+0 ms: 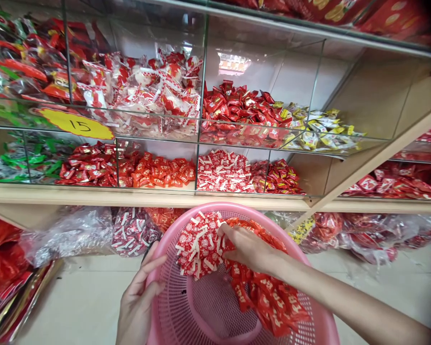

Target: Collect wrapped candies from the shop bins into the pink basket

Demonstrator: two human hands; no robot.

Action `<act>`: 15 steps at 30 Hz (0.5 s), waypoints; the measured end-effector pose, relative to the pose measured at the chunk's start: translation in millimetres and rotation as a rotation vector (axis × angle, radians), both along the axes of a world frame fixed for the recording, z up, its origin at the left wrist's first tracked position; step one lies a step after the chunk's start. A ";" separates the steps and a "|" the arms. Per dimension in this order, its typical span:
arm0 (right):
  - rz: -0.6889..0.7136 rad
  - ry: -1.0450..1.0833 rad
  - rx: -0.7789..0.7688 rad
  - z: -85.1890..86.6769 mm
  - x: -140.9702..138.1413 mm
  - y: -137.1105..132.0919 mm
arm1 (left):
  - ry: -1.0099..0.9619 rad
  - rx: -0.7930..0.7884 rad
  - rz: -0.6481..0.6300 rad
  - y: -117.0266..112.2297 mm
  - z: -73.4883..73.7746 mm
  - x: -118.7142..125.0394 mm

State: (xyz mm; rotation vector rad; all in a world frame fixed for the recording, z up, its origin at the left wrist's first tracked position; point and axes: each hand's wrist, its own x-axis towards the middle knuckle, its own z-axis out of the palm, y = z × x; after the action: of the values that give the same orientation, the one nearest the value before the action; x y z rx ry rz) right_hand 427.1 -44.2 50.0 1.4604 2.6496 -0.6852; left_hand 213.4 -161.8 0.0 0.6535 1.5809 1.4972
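A pink plastic basket (173,306) with a perforated wall is tilted toward me, below the shelf. My left hand (138,294) grips its left rim, thumb on the inner side and fingers outside. Inside, my right hand (249,249) reaches in from the right, its fingers closed around candies at the pile's edge and the fingertips partly hidden. Red-and-white wrapped candies (201,244) lie at the back left of the basket, beside the fingertips. Plain red wrapped candies (273,297) with gold print spread along the right side, under my hand and forearm.
Glass-fronted shelves (158,194) ahead hold several compartments of wrapped sweets. A yellow price tag (77,123) reads 15. Plastic bags of candy (134,230) sit on the floor beneath, left and right. Red packaging (3,258) lies at the far left.
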 end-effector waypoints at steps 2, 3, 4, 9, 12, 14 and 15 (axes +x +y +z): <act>0.014 -0.016 0.027 -2.7 -2.5 1.3 | -0.007 -0.001 -0.001 0.8 -0.4 0.1; 0.013 -0.029 0.025 -3.9 -3.5 2.0 | -0.011 0.000 -0.003 1.1 -1.0 -0.1; 0.011 -0.045 0.020 -5.1 -4.3 2.8 | -0.014 0.003 -0.007 1.2 -1.7 -0.4; 0.055 -0.092 0.060 -12.3 -8.6 6.4 | 0.003 -0.002 -0.030 0.8 -4.4 -3.3; 0.077 -0.058 0.145 -18.2 -11.0 6.9 | 0.024 0.002 -0.012 0.8 -2.7 -2.4; 0.075 -0.048 0.197 -20.0 -11.0 6.1 | 0.031 0.015 0.019 0.9 0.1 0.0; 0.072 -0.042 0.222 -19.4 -10.0 5.7 | 0.035 0.016 0.031 1.0 1.7 1.4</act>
State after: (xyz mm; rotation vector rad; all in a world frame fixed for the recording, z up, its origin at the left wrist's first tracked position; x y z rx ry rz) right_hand 417.1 -38.5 30.6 1.3992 2.8049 -0.3606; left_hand 214.8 -160.9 1.7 0.6700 1.6143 1.5301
